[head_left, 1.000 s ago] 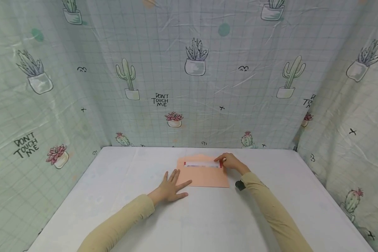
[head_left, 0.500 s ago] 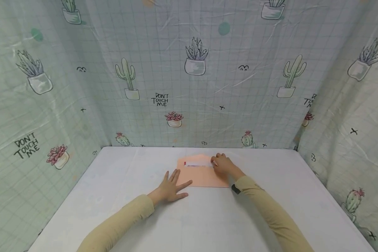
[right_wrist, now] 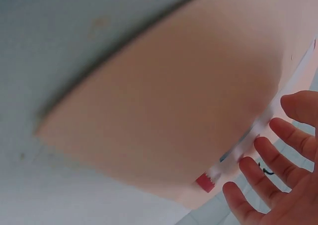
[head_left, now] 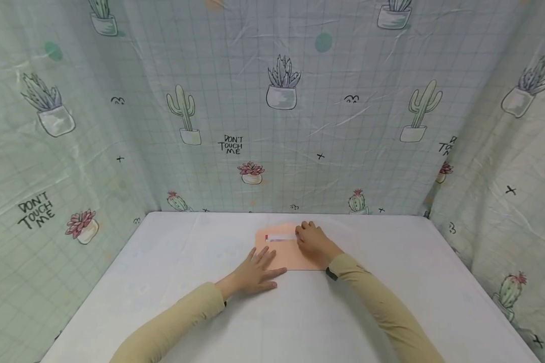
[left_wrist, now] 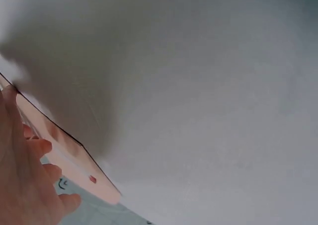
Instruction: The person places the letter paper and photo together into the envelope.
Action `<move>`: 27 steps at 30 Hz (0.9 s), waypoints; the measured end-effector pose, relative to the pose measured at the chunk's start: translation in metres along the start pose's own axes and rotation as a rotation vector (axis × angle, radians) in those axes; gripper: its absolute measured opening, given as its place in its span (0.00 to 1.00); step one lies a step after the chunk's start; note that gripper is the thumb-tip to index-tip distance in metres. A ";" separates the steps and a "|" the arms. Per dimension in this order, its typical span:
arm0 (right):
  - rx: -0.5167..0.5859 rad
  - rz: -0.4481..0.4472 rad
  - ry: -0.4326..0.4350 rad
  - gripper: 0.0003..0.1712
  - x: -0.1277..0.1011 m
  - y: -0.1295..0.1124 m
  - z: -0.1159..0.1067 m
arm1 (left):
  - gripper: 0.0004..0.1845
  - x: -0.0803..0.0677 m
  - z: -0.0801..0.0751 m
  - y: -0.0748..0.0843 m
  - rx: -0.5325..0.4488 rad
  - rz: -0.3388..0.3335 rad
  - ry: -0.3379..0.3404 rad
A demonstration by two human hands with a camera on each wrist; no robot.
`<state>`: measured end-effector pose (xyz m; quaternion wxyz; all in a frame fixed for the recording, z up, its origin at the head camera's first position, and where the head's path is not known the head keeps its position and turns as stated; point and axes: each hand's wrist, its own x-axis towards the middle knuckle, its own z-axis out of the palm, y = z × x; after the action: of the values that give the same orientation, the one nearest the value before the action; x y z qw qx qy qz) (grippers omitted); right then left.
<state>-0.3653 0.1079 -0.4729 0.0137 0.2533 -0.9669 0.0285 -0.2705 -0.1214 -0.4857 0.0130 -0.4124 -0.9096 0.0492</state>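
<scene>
A peach envelope lies on the white table, its flap folded back toward the far side. Along its mouth runs a white strip with a red end; what it belongs to is hidden inside. My left hand, fingers spread, rests at the envelope's near left part, thumb by the near edge. Over the right half is my right hand, covering that end of the strip in the head view. In the right wrist view its loosely bent fingertips line up along the strip, near the red end.
A white table runs back to a pale green curtain with cactus prints, which also hangs on both sides. A dark band shows below the right sleeve.
My right hand has slid leftward along the envelope's mouth, from the strip's right end toward its middle. My left hand has shifted slightly right and nearer. The envelope has stayed nearly in place.
</scene>
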 end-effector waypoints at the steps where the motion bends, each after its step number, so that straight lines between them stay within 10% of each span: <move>1: -0.007 -0.005 0.000 0.13 0.001 -0.001 0.001 | 0.27 0.001 0.000 0.001 -0.002 -0.002 -0.008; 27: -0.047 -0.037 0.000 0.18 0.010 -0.016 0.013 | 0.27 -0.001 -0.002 0.008 0.039 -0.060 -0.044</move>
<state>-0.3661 0.0889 -0.4846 0.0200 0.2708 -0.9624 0.0056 -0.2636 -0.1162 -0.4844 0.0024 -0.3836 -0.9204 0.0756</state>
